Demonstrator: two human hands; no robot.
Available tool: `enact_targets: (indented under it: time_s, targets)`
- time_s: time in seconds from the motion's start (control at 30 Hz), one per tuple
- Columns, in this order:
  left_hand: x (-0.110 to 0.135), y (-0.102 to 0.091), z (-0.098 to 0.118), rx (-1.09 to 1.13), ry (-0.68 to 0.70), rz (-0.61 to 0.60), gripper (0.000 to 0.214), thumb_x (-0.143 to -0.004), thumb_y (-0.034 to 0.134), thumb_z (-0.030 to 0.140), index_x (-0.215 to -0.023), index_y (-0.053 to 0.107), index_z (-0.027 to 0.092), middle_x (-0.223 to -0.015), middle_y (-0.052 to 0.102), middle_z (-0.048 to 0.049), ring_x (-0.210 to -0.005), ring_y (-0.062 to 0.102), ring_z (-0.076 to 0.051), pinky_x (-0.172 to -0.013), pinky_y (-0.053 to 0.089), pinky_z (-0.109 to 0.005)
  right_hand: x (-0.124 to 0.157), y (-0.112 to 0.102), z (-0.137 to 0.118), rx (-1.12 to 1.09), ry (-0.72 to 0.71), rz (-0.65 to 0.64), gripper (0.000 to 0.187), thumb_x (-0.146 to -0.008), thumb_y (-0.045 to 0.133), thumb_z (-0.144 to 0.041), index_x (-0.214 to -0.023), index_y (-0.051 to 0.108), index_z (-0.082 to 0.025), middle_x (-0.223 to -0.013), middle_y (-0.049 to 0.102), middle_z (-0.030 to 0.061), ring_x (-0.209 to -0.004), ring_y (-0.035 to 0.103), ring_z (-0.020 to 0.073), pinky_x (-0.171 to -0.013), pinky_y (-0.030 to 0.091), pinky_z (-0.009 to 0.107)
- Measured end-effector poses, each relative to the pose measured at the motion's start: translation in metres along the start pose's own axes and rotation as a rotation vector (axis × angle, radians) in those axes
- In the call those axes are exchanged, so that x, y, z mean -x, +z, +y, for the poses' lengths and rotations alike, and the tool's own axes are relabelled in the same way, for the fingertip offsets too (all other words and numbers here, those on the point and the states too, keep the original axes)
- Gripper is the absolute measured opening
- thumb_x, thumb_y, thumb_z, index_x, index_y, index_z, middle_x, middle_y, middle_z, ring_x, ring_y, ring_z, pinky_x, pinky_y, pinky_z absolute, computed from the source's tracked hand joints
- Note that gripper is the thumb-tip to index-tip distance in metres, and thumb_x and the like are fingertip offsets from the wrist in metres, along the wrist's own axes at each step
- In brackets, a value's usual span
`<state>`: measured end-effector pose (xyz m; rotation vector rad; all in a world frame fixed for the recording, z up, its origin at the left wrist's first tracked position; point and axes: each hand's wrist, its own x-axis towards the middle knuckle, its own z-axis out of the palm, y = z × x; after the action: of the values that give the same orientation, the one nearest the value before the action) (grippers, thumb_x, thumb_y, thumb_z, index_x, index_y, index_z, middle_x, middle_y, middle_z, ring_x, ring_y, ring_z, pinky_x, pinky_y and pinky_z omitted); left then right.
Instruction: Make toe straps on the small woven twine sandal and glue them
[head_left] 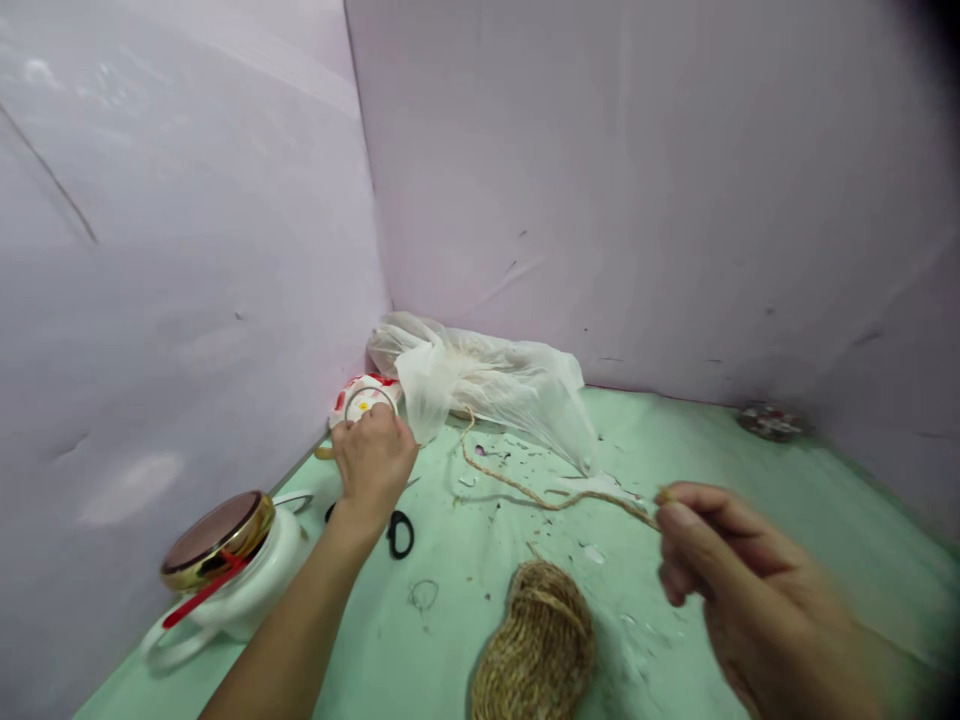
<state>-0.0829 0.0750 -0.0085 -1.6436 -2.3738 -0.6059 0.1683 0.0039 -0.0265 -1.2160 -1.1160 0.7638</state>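
My right hand (720, 570) pinches the end of a tan braided cord (551, 502) between thumb and forefinger. That cord runs left across the green table to a white plastic bag (502, 380). At the left, my left hand (377, 450) is closed at the lower edge of a clear round ring (367, 390), which looks like a roll of tape; its fingertips are hidden. Just below that hand lie scissors with black handles (401, 535), partly covered by my wrist. A thick hank of brown twine (536, 645) rests near the front, between my arms.
At the left stands a white teapot-like vessel (262, 580) with a gold-rimmed object (217, 540) and a red strip (202, 592). A red-and-white packet (340, 402) sits by the wall corner. A dark mottled object (772, 420) lies at the back right. Scraps dot the table.
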Motion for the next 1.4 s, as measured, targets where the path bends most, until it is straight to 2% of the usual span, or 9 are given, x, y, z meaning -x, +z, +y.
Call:
enact_targets:
  time_s: [0.1, 0.23, 0.33, 0.43, 0.67, 0.87, 1.07, 1.2, 1.4]
  targets:
    - [0.017, -0.017, 0.017, 0.255, 0.115, -0.085, 0.02, -0.083, 0.037, 0.03, -0.077, 0.053, 0.019, -0.064, 0.063, -0.0021, -0.06, 0.058, -0.017, -0.058, 0.04, -0.027, 0.001, 0.012, 0.004, -0.082, 0.128, -0.11, 0.019, -0.073, 0.062, -0.038, -0.074, 0.06, -0.019, -0.047, 0.047, -0.0034, -0.042, 0.042, 0.0108, -0.041, 0.036, 0.022]
    - [0.046, -0.029, 0.038, 1.066, 0.292, -0.656, 0.016, -0.079, 0.047, 0.033, -0.072, 0.051, 0.019, -0.053, 0.058, 0.0024, -0.052, 0.052, -0.012, -0.056, 0.039, -0.025, 0.0, 0.021, 0.006, -0.216, 0.215, -0.158, 0.023, -0.065, 0.067, -0.039, -0.068, 0.061, -0.016, -0.081, 0.06, 0.0062, -0.054, 0.051, 0.0115, -0.041, 0.041, 0.021]
    - [0.058, -0.026, 0.044, 1.307, 0.321, -0.898, 0.018, -0.078, 0.053, 0.034, -0.072, 0.051, 0.017, -0.053, 0.055, 0.0035, -0.052, 0.049, -0.011, -0.057, 0.038, -0.024, 0.001, 0.02, 0.002, -0.298, 0.223, -0.227, 0.02, -0.066, 0.068, -0.034, -0.065, 0.061, -0.015, -0.111, 0.056, 0.0108, -0.058, 0.054, 0.0095, -0.042, 0.041, 0.019]
    - [0.059, -0.02, 0.044, 1.425, 0.278, -1.005, 0.02, -0.076, 0.058, 0.034, -0.071, 0.052, 0.016, -0.052, 0.053, 0.0042, -0.051, 0.046, -0.009, -0.057, 0.036, -0.024, 0.003, 0.018, -0.002, -0.394, 0.266, -0.31, 0.018, -0.069, 0.067, -0.031, -0.066, 0.061, -0.015, -0.115, 0.054, 0.0094, -0.056, 0.056, 0.0076, -0.041, 0.039, 0.018]
    - [0.059, -0.016, 0.045, 1.542, 0.212, -1.089, 0.017, -0.08, 0.054, 0.03, -0.08, 0.06, 0.015, -0.059, 0.058, 0.0008, -0.059, 0.049, -0.012, -0.069, 0.036, -0.028, -0.003, 0.019, 0.003, -0.593, 0.352, -0.201, 0.02, -0.061, 0.075, -0.03, -0.067, 0.066, -0.014, -0.063, 0.058, 0.0009, -0.057, 0.053, 0.01, -0.048, 0.046, 0.018]
    - [0.063, -0.007, 0.046, 1.478, 0.23, -1.01, 0.018, -0.074, 0.061, 0.029, -0.083, 0.066, 0.014, -0.064, 0.062, -0.001, -0.068, 0.051, -0.015, -0.074, 0.036, -0.028, -0.007, 0.02, 0.008, -0.692, 0.557, -0.114, 0.024, -0.058, 0.077, -0.03, -0.073, 0.068, -0.013, -0.068, 0.059, 0.0011, -0.056, 0.053, 0.0076, -0.05, 0.049, 0.017]
    - [0.06, -0.007, 0.042, 1.421, 0.277, -0.955, 0.017, -0.073, 0.062, 0.031, -0.074, 0.068, 0.015, -0.055, 0.058, 0.0016, -0.062, 0.05, -0.013, -0.071, 0.036, -0.027, 0.0, 0.019, 0.007, -0.431, 0.249, -0.309, 0.014, -0.069, 0.068, -0.029, -0.067, 0.065, -0.015, -0.107, 0.056, 0.0065, -0.066, 0.056, 0.0099, -0.051, 0.047, 0.02]
    - [0.059, -0.011, 0.042, 1.382, 0.321, -0.927, 0.02, -0.072, 0.062, 0.029, -0.058, 0.066, 0.015, -0.06, 0.06, -0.0001, -0.067, 0.052, -0.014, -0.07, 0.037, -0.025, 0.001, 0.016, 0.002, -0.307, 0.11, -0.371, 0.013, -0.072, 0.063, -0.027, -0.067, 0.065, -0.015, -0.104, 0.056, 0.0088, -0.079, 0.056, 0.0154, -0.055, 0.048, 0.023]
    - [0.066, -0.015, 0.048, 1.3, 0.213, -0.994, 0.015, -0.066, 0.066, 0.028, -0.061, 0.065, 0.013, -0.048, 0.053, 0.0029, -0.046, 0.042, -0.008, -0.048, 0.033, -0.021, 0.007, 0.017, -0.004, -0.131, -0.047, -0.449, 0.005, -0.07, 0.063, -0.017, -0.066, 0.066, -0.016, -0.086, 0.061, 0.0054, -0.078, 0.056, 0.0153, -0.06, 0.045, 0.023]
